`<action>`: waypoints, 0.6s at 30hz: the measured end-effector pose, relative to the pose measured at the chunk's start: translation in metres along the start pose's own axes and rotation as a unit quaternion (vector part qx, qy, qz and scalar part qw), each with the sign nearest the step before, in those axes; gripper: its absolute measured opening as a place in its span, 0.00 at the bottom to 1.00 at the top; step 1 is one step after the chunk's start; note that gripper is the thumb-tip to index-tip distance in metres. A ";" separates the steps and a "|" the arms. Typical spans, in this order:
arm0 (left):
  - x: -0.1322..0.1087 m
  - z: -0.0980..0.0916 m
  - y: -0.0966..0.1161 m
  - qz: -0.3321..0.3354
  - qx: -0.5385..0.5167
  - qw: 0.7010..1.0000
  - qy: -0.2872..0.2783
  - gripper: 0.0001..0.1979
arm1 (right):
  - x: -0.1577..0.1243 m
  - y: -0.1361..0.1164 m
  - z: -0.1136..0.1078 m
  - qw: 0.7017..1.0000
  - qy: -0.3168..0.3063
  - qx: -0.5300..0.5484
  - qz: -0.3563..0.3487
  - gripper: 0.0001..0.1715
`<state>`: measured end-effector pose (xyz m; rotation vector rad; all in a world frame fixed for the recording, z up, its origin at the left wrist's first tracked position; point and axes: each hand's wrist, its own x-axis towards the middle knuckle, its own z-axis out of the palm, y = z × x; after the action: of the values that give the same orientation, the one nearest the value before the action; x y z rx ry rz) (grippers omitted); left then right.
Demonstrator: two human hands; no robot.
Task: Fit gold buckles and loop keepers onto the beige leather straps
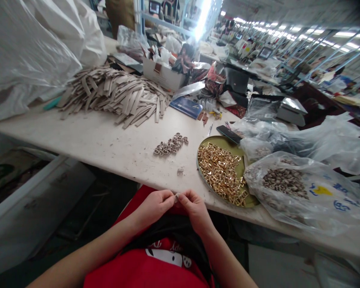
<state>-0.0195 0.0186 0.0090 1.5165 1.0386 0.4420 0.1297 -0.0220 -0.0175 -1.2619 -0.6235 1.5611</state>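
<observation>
My left hand (157, 204) and my right hand (192, 203) meet in front of the table's edge, both with fingers pinched on a small light grey-beige loop (177, 196). The fingers cover most of it. Just beyond them on the white table (132, 156) lies a small pale piece (180, 171). Farther back is a little pile of grey-beige loops (171, 145). To the right of my hands, a round olive-coloured tray (226, 141) holds many gold metal buckles (220, 172).
Long grey strips (117, 94) are heaped at the back left beside large plastic sheeting (48, 48). A clear bag of loops (288, 182) lies at the right. A dark phone (229, 134), blue booklet (186, 107) and white box (162, 74) stand farther back.
</observation>
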 end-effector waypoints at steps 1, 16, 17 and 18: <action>0.000 0.001 -0.001 0.003 -0.001 1.000 0.005 0.14 | -0.001 0.002 0.001 1.000 0.008 0.003 -0.006 0.12; -0.003 -0.001 0.002 0.027 -0.056 0.996 0.071 0.16 | -0.012 0.005 0.008 0.990 0.019 0.137 0.015 0.09; -0.003 0.001 0.002 0.026 -0.069 0.995 0.065 0.16 | -0.010 0.004 0.008 0.986 0.023 0.163 0.019 0.09; -0.004 0.004 0.002 0.026 -0.078 0.995 0.062 0.15 | -0.009 0.005 0.008 0.983 0.026 0.181 0.019 0.09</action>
<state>-0.0174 0.0132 0.0108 1.3937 1.0364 0.6456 0.1198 -0.0306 -0.0150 -1.0385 -0.2657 1.5817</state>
